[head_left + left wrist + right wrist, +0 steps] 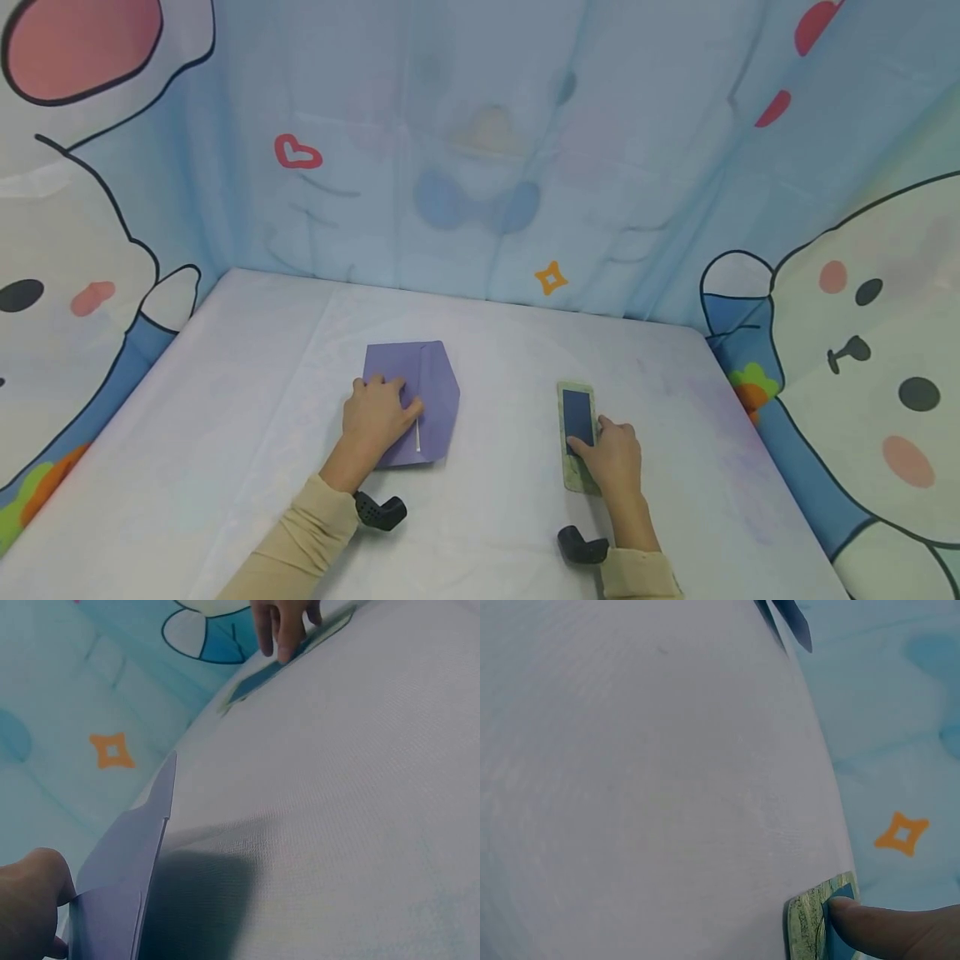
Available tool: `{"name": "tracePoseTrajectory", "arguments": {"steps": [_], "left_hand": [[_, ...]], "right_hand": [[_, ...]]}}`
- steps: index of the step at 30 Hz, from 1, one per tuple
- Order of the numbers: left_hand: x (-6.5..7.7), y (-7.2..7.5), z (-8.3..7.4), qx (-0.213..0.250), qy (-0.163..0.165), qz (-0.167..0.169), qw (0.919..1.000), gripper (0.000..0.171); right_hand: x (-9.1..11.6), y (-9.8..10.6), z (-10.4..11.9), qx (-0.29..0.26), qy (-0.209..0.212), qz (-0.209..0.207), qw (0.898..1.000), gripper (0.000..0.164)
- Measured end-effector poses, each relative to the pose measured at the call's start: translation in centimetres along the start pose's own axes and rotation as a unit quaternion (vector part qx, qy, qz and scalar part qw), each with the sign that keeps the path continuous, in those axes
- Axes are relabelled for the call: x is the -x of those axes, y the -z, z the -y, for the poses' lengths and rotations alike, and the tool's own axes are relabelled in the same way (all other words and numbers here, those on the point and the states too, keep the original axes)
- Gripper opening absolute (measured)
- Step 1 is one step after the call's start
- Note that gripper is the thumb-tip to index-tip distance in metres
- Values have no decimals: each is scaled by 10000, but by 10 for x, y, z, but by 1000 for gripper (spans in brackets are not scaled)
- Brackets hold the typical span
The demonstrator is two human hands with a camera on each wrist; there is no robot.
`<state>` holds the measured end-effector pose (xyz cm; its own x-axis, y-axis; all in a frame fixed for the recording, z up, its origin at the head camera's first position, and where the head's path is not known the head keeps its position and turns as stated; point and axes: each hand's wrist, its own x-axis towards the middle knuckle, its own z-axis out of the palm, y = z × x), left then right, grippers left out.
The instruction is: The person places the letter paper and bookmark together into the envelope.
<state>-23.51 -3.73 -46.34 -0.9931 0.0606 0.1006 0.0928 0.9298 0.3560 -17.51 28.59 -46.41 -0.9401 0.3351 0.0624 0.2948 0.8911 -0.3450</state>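
A purple envelope (440, 392) with a pointed flap on its right lies before my left hand (378, 412). That hand grips it, thumb near the middle and fingertips toward the upper left. In the left wrist view the envelope (116, 862) stands tilted, a dark shadow beside it on the cloth. To the right is a long green patterned card (577, 479) with a dark blue rectangle (577, 408) on its face. My right hand (618, 457) pinches the card, thumb on the blue part and fingers at its right edge. The right wrist view shows the thumb (885, 930) on the blue.
White cloth (495, 400) covers the table, and bare cloth lies between the envelope and the card. A light blue curtain (480, 167) with cartoon prints hangs behind and at both sides. Black wrist cameras (382, 511) sit at both beige sleeves (300, 533).
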Motion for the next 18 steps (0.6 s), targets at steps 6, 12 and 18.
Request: {"name": "tracePoseTrajectory", "arguments": {"steps": [6, 12, 18], "left_hand": [[0, 0, -1, -22, -15, -16, 10000, 52], [1, 1, -2, -68, -3, 60, 10000, 53], [1, 1, -2, -76, -19, 46, 10000, 51]], "right_hand": [[-1, 3, 1, -53, -252, 282, 9993, 71], [-4, 6, -1, -134, -331, 614, 9975, 70], [-8, 7, -4, -193, -343, 818, 9959, 71]]}}
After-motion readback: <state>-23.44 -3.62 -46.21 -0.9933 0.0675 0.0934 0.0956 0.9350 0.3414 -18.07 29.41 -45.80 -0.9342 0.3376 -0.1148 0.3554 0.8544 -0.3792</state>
